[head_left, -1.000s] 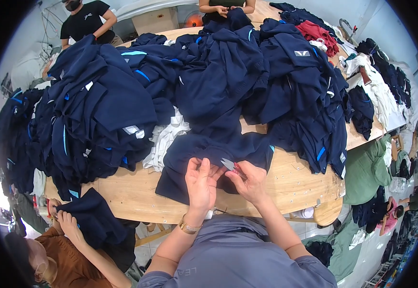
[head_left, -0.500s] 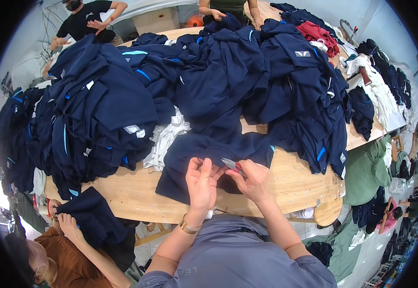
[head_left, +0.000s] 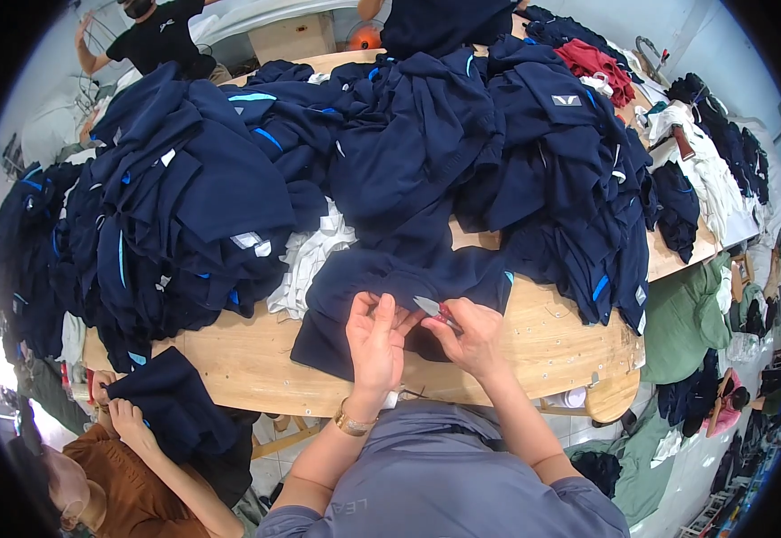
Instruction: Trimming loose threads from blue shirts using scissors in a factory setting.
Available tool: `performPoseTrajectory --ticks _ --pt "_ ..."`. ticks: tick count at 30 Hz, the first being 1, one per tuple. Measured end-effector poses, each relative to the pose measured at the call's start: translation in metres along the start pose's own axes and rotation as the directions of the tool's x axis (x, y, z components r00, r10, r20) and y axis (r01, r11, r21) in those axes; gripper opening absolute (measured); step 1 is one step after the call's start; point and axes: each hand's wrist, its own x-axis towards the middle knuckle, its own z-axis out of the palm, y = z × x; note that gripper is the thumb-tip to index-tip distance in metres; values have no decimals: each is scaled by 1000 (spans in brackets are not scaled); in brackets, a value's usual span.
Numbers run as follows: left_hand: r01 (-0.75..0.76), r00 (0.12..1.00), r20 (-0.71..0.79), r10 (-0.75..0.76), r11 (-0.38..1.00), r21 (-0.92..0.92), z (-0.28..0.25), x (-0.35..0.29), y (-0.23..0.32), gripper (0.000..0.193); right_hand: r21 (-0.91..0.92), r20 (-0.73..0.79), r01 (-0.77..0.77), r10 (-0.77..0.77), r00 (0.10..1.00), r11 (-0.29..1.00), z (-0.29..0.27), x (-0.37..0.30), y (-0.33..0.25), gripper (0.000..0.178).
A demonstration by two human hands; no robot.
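A navy garment lies at the table's near edge, under both my hands. My left hand is turned palm up over it, thumb and fingertips drawn together in a pinch. Whatever is between those fingertips is too small to make out. In my right hand is a pair of thread snips with red handles. Their grey blades point up and left, close to my left fingertips and just above the cloth.
Big heaps of navy garments cover the wooden table beyond my hands. White cloth pokes out between them. At lower left a person in brown handles a navy piece. A red cloth sits far right.
My hands and the snips have hardly moved. Across the table, one person has raised a navy garment in front of themselves; the person in black at far left has spread their arms.
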Motion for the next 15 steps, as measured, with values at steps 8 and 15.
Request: performPoseTrajectory --ticks 8,15 --pt "-10 1000 5 10 999 43 2 1 1 9 102 -38 -48 53 998 994 -1 1 0 26" --pt "122 992 9 -123 991 57 -7 8 11 7 539 41 -407 460 887 737 1 -4 7 23"
